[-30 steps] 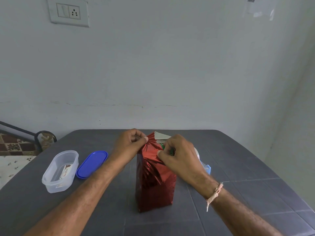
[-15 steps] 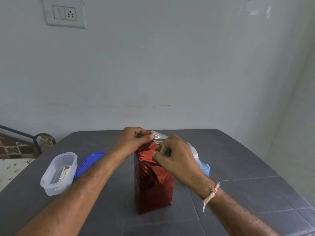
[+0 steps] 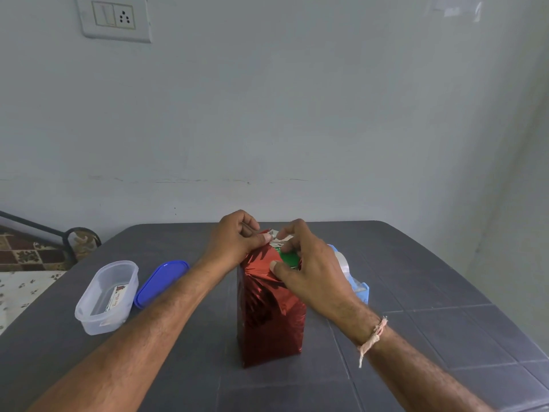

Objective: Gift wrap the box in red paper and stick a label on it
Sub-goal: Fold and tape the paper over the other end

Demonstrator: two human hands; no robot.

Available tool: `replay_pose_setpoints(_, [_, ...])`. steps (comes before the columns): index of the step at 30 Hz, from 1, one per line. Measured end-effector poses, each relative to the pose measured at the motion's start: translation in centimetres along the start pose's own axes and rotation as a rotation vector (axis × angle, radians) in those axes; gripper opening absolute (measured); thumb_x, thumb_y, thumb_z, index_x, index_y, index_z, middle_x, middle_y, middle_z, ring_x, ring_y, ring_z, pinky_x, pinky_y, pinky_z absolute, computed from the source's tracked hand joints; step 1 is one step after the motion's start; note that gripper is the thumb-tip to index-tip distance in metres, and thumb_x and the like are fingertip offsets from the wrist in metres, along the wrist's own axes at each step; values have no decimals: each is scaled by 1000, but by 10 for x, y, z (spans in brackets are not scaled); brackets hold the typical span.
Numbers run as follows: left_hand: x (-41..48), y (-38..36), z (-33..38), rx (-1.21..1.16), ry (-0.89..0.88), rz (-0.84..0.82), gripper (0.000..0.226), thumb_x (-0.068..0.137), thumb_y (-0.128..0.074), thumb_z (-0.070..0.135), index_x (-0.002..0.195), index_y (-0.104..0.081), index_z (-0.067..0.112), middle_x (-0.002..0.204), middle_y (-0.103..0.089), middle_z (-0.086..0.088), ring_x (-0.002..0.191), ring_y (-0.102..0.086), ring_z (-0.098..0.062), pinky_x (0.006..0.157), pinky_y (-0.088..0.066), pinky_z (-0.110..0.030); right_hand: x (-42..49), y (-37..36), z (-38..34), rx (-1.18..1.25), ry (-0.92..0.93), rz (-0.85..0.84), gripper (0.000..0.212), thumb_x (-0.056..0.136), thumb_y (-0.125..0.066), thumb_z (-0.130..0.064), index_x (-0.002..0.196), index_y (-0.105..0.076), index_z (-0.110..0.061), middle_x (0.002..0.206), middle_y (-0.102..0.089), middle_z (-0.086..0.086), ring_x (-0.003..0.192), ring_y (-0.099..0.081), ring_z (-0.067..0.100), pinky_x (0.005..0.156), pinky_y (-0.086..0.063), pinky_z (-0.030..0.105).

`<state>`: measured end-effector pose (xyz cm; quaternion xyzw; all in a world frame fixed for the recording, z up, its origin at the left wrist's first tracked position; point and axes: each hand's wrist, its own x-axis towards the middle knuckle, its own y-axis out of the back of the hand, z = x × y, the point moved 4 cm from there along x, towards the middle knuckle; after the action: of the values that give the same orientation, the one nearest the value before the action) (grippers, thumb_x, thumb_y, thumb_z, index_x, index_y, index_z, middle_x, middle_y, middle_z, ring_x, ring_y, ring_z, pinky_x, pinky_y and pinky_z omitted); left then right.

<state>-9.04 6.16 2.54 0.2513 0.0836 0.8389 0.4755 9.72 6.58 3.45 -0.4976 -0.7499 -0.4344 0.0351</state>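
Left hand [image 3: 237, 242]: pinches gathered paper [image 3: 267, 322] at the box's [image 3: 286, 257] top left corner.
Right hand [image 3: 309, 278]: curled round the box top, thumb pressing paper on the near face.
Box: upright mid-surface [image 3: 430, 307], under both hands, green top partly bare.
Beyond: tape dispenser [image 3: 355, 282] behind the right hand; tub [image 3: 107, 295] and lid [image 3: 162, 282] to the left.

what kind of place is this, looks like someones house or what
Most likely a room in a home: a wall switch-and-socket plate, a plastic food tub and blue lid on a grey table, a patterned cushion at the left edge.
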Motion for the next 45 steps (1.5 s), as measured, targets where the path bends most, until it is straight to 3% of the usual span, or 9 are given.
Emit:
replay_pose_setpoints(6, [-1,1,4,127,-128,49,26,80,-85,28,81,-61,18,84,-68,6,82,-61,-8,72,-47,-30,0,-3,2,-53,28,-18,30,84,-72,-24,109,-69,-40,107,-53,-14,101,-55,10,86,-52,29])
replay_pose_setpoints(12, [-3,2,5,149,-143,39,19,77,-87,38,75,-72,26,84,-73,11,89,-66,-2,87,-55,-39,-1,-2,5,-71,-1,-41,22,88,-71,-28,106,-79,-38,117,-54,-18,105,-54,5,86,-44,19])
replay_pose_setpoints(18, [-23,6,20,31,-162,111,9,88,-77,28,94,-71,30,112,-61,15,101,-63,-2,87,-57,-36,2,0,7,-60,-7,-66,23,88,-71,-29,107,-79,-37,117,-53,-20,111,-51,2,89,-41,17])
replay_pose_setpoints(22, [-48,9,21,-139,-110,-96,20,65,-71,19,85,-70,21,119,-65,9,108,-61,3,87,-49,-26,4,-1,8,-67,5,-86,25,88,-71,-31,110,-77,-40,120,-55,-18,115,-49,2,89,-39,16])
replay_pose_setpoints(28, [-51,11,2,-170,28,-199,29,68,-81,26,97,-79,30,132,-65,11,127,-53,6,107,-40,-28,4,3,11,-80,16,-114,26,89,-73,-35,114,-76,-40,121,-57,-18,115,-50,2,84,-33,9])
replay_pose_setpoints(32, [-56,7,1,-280,92,-254,32,78,-80,17,109,-78,25,111,-77,2,110,-69,-13,98,-50,-26,4,5,11,-108,27,-129,27,89,-74,-37,116,-75,-39,121,-59,-18,112,-53,2,79,-30,5])
replay_pose_setpoints(36, [-62,8,6,-264,59,-274,35,89,-74,7,119,-72,25,118,-75,6,112,-68,-10,94,-50,-22,4,6,11,-122,33,-126,27,90,-74,-38,117,-75,-39,121,-59,-19,109,-53,1,75,-28,4])
replay_pose_setpoints(40, [-63,12,3,-325,57,-175,48,77,-83,15,119,-63,27,117,-73,1,102,-71,-15,82,-57,-22,5,5,11,-114,37,-126,27,89,-75,-38,117,-75,-37,120,-58,-18,109,-52,1,77,-31,4])
replay_pose_setpoints(45, [-65,10,5,-276,50,-199,28,89,-74,6,113,-73,21,109,-77,5,100,-72,-13,87,-56,-18,6,4,11,-129,38,-124,27,89,-76,-39,116,-75,-38,120,-59,-19,106,-52,-1,74,-29,4])
